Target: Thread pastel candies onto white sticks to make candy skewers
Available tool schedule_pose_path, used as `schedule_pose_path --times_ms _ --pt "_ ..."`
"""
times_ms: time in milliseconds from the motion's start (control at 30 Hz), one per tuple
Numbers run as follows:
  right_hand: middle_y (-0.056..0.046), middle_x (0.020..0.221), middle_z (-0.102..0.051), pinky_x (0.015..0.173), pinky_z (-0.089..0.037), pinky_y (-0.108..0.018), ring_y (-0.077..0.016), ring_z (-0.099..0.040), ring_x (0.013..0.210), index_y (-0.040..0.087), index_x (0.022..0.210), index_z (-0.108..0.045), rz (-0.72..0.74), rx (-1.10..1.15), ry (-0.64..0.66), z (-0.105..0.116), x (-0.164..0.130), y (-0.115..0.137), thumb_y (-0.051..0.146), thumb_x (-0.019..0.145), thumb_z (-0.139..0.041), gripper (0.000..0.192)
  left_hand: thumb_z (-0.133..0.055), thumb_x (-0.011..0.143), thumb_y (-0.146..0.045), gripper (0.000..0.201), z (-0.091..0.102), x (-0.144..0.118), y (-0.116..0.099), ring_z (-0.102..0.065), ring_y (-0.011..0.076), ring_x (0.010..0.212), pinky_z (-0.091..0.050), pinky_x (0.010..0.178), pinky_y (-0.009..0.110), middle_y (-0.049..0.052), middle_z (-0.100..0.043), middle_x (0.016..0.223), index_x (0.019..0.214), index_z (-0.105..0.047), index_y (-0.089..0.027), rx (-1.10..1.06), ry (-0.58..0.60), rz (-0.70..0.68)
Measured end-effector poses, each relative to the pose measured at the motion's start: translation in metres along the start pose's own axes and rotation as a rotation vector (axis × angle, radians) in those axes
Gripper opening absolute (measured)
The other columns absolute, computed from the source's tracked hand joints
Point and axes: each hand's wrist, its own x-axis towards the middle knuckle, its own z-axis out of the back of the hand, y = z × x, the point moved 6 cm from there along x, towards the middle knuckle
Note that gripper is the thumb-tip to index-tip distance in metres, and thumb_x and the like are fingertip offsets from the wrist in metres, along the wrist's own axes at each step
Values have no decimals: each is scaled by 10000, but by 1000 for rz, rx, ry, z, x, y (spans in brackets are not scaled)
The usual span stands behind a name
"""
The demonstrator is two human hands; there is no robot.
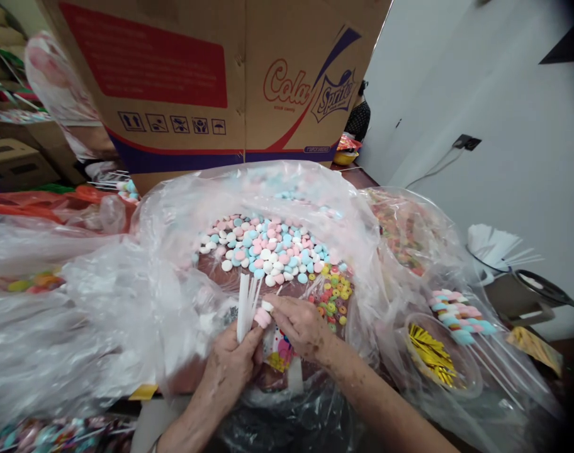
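My left hand (233, 355) is closed around a bunch of white sticks (244, 307) that point upward. Close to its thumb sits a pink candy (262, 317), apparently on a stick. With its fingers pinched, my right hand (299, 322) holds a white candy (267, 306) right against the pink one. Past both hands lies a loose heap of pink, blue and white candies (268, 247) inside a large clear plastic bag (168, 214). Small colourful ring candies (335, 289) lie to the right of the heap. My fingers partly hide a printed packet (278, 360) below them.
A big cardboard box (174, 75) stands behind the bag. On the right are finished candy skewers (461, 314), a round tub of gold twist ties (433, 355) and a container of white sticks (497, 248). Plastic bags (79, 327) cover the left side. A person (360, 116) is partly visible behind the box.
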Motion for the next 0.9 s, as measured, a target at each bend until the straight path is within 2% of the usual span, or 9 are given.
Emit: schedule_pose_path --times_ms 67,167,233,267,367,433,633,767,900 --pt "-90 1127 -745 902 -558 -335 -202 -701 1005 182 1310 -627 -46 -25 4 11 0 -7 266 994 -400 399 -674 769 -563 424 -2 -4 -7 -328 92 297 -215 327 224 -66 -448 362 578 -547 -206 11 6 21" --pt "-65 1102 -749 885 -547 -341 -197 -695 975 227 1313 -623 -230 -154 -73 48 0 -38 281 995 -430 376 -639 772 -590 443 -5 -8 -14 -316 82 277 -203 320 212 -69 -435 339 577 -541 -205 16 22 29" --pt "-71 1037 -749 862 -526 -338 -209 -680 953 214 1179 -688 -329 -364 -81 72 -2 -63 234 979 -452 309 -639 762 -585 437 -5 -9 -15 -334 79 279 -212 321 204 -63 -454 348 578 -542 -201 15 22 21" --pt "-77 997 -742 846 -512 -330 -217 -667 948 207 1086 -711 -349 -483 -23 78 -3 -74 211 970 -466 271 -641 757 -581 432 -4 -9 -14 -343 78 281 -215 321 200 -60 -463 355 580 -545 -199 12 18 16" --pt "-85 891 -704 772 -467 -297 -222 -633 892 199 846 -697 -349 -704 183 77 -9 -98 144 938 -511 215 -638 753 -566 410 -4 -7 -10 -356 74 287 -220 323 196 -53 -497 391 599 -555 -195 -4 16 20" --pt "-88 879 -687 730 -438 -287 -217 -619 848 197 820 -678 -342 -737 231 70 -12 -103 105 915 -527 201 -636 748 -558 400 -4 -7 -9 -355 72 286 -216 322 198 -48 -512 406 602 -550 -196 -11 23 26" --pt "-99 943 -684 664 -396 -288 -226 -618 846 180 955 -669 -356 -753 224 63 -12 -97 89 888 -520 187 -627 748 -543 382 -3 -8 -12 -344 80 290 -226 341 205 -65 -459 353 598 -548 -200 21 27 29" --pt "-64 1032 -696 771 -422 -270 -191 -629 929 197 1117 -643 -390 -634 77 69 1 -97 116 917 -478 272 -623 746 -562 409 -4 -8 -12 -330 80 288 -210 342 209 -69 -432 332 570 -536 -203 14 34 30" --pt "-57 975 -709 820 -409 -267 -190 -621 959 200 934 -669 -428 -590 54 59 10 -102 135 933 -485 196 -633 758 -565 412 -3 -7 -9 -338 82 285 -210 336 210 -68 -443 342 589 -551 -198 10 34 20"
